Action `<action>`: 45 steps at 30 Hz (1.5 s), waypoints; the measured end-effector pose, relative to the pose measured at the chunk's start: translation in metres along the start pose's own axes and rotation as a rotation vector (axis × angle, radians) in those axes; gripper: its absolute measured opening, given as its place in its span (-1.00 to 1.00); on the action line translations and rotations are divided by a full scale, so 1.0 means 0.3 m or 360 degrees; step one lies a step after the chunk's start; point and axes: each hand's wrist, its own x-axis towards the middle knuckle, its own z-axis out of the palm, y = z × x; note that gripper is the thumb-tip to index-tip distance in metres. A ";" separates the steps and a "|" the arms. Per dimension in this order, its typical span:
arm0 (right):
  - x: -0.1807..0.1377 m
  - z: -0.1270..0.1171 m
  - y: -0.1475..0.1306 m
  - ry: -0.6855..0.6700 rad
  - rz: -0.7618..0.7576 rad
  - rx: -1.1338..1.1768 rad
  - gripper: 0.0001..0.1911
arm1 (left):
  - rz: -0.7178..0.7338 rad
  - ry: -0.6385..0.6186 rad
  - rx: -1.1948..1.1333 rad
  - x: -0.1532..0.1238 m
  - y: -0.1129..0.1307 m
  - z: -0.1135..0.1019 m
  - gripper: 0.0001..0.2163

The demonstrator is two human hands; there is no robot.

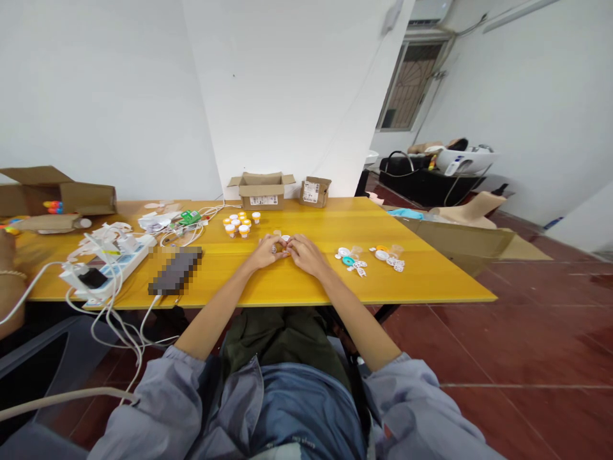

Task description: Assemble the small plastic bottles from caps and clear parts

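1. Sitting at the yellow table (431, 281), a person brings both hands together at the middle of the near edge, knuckles up.
2. The left hand (268, 250) and right hand (306, 253) have their fingers curled in, tips pinched about a small white piece (286, 239) with a hint of orange. It sits between the fingertips, just above the tabletop. How the grip is shared I cannot tell.
3. To my eye, so small a part wants wrists rested on the wood and light, even pressure from the fingertips, or it could skip away across the smooth top.
4. At 11 o'clock from the hands stands a cluster of orange-and-white caps (238, 223), round, glossy, and probably plastic.
5. At 3 o'clock lie flat white discs and a teal ring (352, 260), with more loose bits (389, 257) beyond.
6. At 12 o'clock, by the wall, sit an open cardboard box (262, 190) and a smaller box (315, 191), matte brown.
7. At 9 o'clock a white power strip (115, 265) trails tangled cables.
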 end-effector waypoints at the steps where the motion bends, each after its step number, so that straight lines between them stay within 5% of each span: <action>1: 0.000 0.000 -0.001 0.0005 0.0004 0.0002 -0.79 | 0.0000 0.0002 -0.0007 0.001 0.000 0.001 -0.82; 24: 0.004 0.008 0.019 0.0147 0.0164 0.0134 -0.84 | 0.0016 0.0027 -0.0011 0.005 -0.013 0.007 -0.85; 34: 0.010 0.001 0.019 0.0020 0.0409 0.0316 -0.85 | 0.0070 -0.0003 0.0109 0.001 -0.002 0.000 -0.80; 45: 0.014 0.000 0.019 -0.0026 0.0348 0.0545 -0.80 | 0.0107 -0.0008 0.0216 0.007 -0.002 0.001 -0.89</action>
